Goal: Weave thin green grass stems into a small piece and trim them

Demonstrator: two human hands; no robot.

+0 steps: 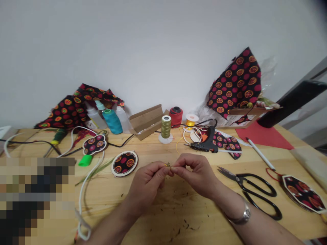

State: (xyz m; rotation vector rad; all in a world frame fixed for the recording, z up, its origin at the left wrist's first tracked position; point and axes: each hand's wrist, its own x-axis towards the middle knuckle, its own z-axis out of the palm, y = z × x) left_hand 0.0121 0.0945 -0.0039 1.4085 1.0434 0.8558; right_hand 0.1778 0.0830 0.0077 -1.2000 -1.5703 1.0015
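Observation:
My left hand [150,183] and my right hand [195,172] meet over the middle of the wooden table, fingertips nearly touching. Both pinch a small piece of olive-yellow thread [168,165]; most of it is hidden by the fingers. Left of my left hand lies a round wooden frame [124,163] filled with black patterned fabric. A bunch of green threads [98,170] lies beyond it. Black-handled scissors [251,187] lie open to the right of my right hand. Behind the hands stands a spool of olive thread [166,127].
A black glue gun [204,144] lies behind my right hand. Further back are a cardboard box [148,122], a teal thread cone [112,121] and a red thread cone [176,117]. A white cable [84,187] runs down the left; an octagonal fabric piece [304,194] lies far right.

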